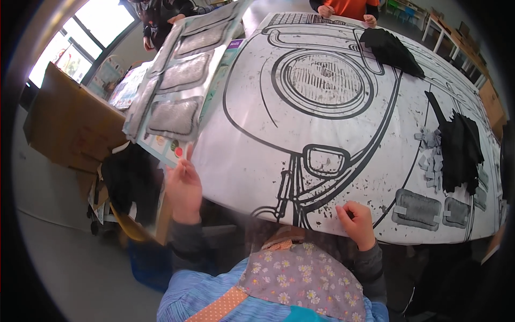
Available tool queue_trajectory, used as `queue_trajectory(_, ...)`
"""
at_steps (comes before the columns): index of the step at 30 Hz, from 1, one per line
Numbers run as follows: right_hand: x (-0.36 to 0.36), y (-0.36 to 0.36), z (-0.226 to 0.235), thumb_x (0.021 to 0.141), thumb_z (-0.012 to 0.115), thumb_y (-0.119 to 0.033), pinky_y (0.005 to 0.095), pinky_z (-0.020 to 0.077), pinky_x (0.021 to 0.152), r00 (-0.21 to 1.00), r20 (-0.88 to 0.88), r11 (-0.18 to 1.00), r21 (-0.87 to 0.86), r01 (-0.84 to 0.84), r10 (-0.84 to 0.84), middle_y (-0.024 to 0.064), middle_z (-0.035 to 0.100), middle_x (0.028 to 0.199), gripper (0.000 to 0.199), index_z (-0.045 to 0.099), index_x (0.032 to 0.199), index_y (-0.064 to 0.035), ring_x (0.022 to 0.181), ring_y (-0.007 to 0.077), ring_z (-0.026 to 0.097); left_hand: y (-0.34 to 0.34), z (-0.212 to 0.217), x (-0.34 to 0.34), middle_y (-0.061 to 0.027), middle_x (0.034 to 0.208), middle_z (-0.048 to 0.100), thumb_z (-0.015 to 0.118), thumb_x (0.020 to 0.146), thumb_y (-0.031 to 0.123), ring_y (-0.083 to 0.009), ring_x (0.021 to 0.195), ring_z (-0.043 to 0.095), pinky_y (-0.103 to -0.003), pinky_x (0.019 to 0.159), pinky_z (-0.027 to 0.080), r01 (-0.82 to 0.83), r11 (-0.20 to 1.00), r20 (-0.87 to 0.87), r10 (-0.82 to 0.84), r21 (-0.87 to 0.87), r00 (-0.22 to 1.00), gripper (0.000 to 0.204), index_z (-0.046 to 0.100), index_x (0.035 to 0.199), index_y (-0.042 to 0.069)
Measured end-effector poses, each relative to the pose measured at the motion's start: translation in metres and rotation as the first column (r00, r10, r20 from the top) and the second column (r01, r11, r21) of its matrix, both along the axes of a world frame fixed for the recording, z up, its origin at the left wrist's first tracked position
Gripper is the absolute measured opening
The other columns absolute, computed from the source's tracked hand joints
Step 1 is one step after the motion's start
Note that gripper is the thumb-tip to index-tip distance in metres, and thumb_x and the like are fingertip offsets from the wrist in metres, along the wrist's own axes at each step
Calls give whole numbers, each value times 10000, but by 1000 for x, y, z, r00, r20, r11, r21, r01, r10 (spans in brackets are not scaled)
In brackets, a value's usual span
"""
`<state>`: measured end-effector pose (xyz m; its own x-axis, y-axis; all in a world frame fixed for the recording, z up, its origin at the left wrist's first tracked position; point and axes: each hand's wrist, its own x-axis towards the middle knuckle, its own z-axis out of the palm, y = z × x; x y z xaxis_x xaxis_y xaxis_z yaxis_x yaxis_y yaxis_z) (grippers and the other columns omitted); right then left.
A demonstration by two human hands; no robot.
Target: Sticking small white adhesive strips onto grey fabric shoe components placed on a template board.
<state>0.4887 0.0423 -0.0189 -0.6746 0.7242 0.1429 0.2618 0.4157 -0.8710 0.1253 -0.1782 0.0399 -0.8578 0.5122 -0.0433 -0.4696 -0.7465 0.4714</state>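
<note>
At the left, my left hand (184, 193) is closed with its fingertips on the near corner of a printed sheet (163, 144). The sheet lies tilted over the table's left edge and bears several grey painted, rounded patches (174, 119). My right hand (358, 224) is curled into a loose fist at the table's near edge, and nothing shows in it. Between and beyond my hands spreads a large white sheet (241, 155) with a black line drawing of a car front, including a round headlight (326, 78).
Black paper pieces (461, 150) (391, 51), grey scraps (431, 166) and grey patches (417, 209) lie on the right part of the drawing. A cardboard box (75, 115) and black material (134, 180) are at the left. A person in orange (351, 8) and another in dark clothes (161, 21) stand across the table.
</note>
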Motion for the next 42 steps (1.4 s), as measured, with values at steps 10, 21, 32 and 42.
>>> queue_trajectory(10,27,-5,-10,896,607,-41,280,331,488,956,-273,988,83,130,-103,34,526,601,212,536,701,4,533,98,453,0,-26,106,-215,1222,559,393,1011,48,-69,761,591,-192,662,543,313,914,174,-275,-258,946,456,352,1435,211)
queue_trajectory(21,110,9,38,825,685,-6,354,362,477,914,-120,736,558,384,-387,99,496,614,203,527,700,-24,510,257,471,-7,-48,77,-153,1246,556,454,927,-46,-227,844,654,-194,541,527,508,591,135,-560,-626,818,599,295,1492,72)
queue_trajectory(32,183,59,41,868,669,-135,335,472,714,656,155,645,446,621,-738,112,635,830,148,616,877,3,797,247,603,-41,-53,23,-85,1297,535,489,918,-1,-143,1027,582,-213,741,506,455,526,8,-648,-719,762,574,345,1472,39)
queue_trajectory(42,191,120,50,843,686,-199,359,481,713,644,368,741,290,606,-671,120,646,856,221,633,891,10,807,253,609,-50,-55,13,-29,1263,564,518,946,76,-77,902,590,-154,547,438,367,436,-25,-670,-822,741,539,364,1463,57)
